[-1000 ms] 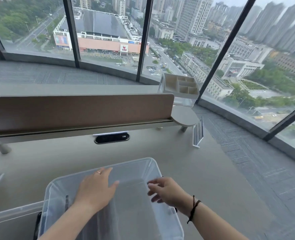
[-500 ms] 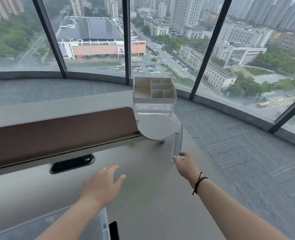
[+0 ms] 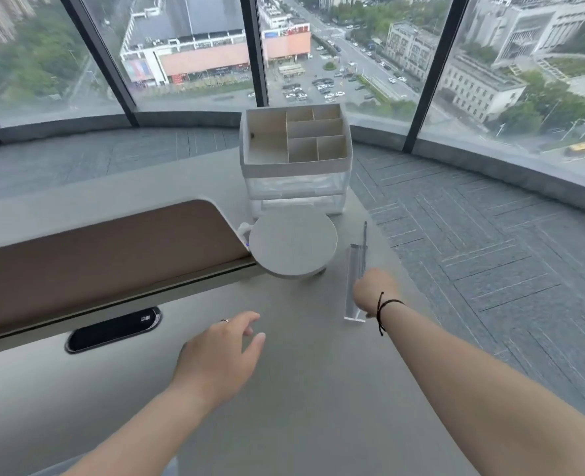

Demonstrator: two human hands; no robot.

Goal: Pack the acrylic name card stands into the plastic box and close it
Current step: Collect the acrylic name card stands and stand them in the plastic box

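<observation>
The right hand [image 3: 375,286] reaches onto the clear acrylic name card stand [image 3: 355,280], which stands on edge on the grey desk [image 3: 318,389] near its right rim, just beside the round grey pedestal disc [image 3: 292,240]. The back of the hand faces the camera and its fingers are hidden behind it, so I cannot tell whether they have closed on the sheet or only touch it. A thin dark cord bracelet [image 3: 383,309] circles that wrist.

The stand looks light, stiff and slick. Judging by its glassy faces, it may slide in a loose pinch and could chip or scratch if knocked against the desk. The safest hold seems to be across the upright panel near its middle, thumb on one face and fingers on the other, not at the thin foot near the wrist.

The right forearm stretches forward from the lower right, wrist bent slightly inward. The left hand [image 3: 220,355] hovers over the desk with loose, spread fingers holding nothing, a ring on one finger.

Beyond stand a white compartmented organiser tray on clear drawers [image 3: 294,156] and a brown desk divider panel [image 3: 105,255]. The plastic box is out of view.
</observation>
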